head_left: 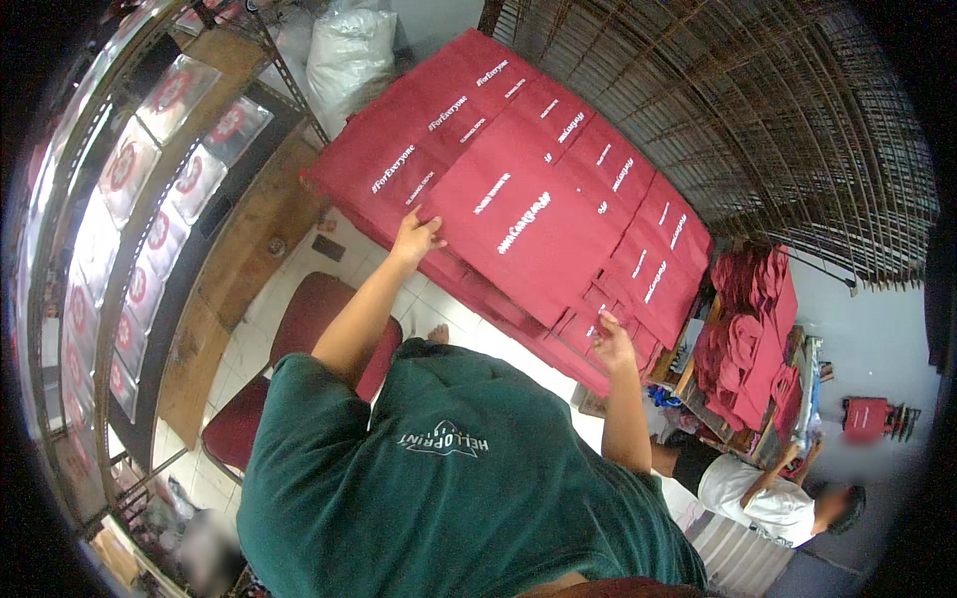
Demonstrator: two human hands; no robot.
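Rows of flat dark-red fabric bags [538, 189] with white printing lie overlapping on a long table. My left hand [416, 237] rests on the near edge of one bag at the left side, fingers spread on the cloth. My right hand [611, 342] hovers at the near edge of the stack further right, fingers loosely curled, touching or just above the red fabric; whether it grips anything is unclear. My green shirt fills the lower middle.
A red-seated chair [289, 349] stands on the white tiled floor to my left. Shelves with wrapped printed items [150, 199] line the left. A white sack [349, 50] sits behind the table. Another person [768, 498] sits at the lower right near piled red cloth [748, 339].
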